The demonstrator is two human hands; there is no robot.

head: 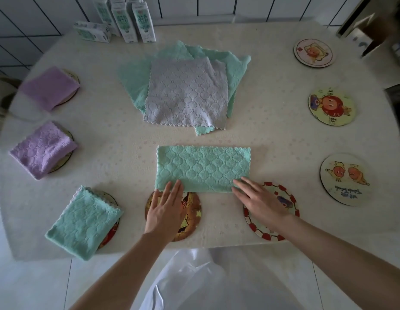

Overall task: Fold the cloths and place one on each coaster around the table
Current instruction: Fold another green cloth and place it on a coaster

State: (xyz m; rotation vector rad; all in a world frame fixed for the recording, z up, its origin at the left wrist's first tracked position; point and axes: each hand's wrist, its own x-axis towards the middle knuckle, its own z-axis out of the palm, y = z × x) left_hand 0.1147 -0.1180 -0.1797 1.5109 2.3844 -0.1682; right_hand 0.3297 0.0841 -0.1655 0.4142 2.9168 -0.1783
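A green cloth (203,167), folded in half into a long rectangle, lies flat near the table's front edge. My left hand (165,209) rests with straight fingers on its near left corner, above a dark orange coaster (192,217). My right hand (259,201) lies flat on its near right corner, over a red-and-white rimmed coaster (286,198). A stack of unfolded cloths, grey (185,92) on top of green (234,66), sits mid-table. Folded cloths cover three coasters on the left: two purple (49,87) (43,148) and one green (82,221).
Three bare picture coasters line the right side (313,53) (332,106) (345,179). Several white-and-green cartons (125,19) stand at the back left of the table (272,130). A cardboard box (371,25) sits past the far right corner. The white table edge runs just below my hands.
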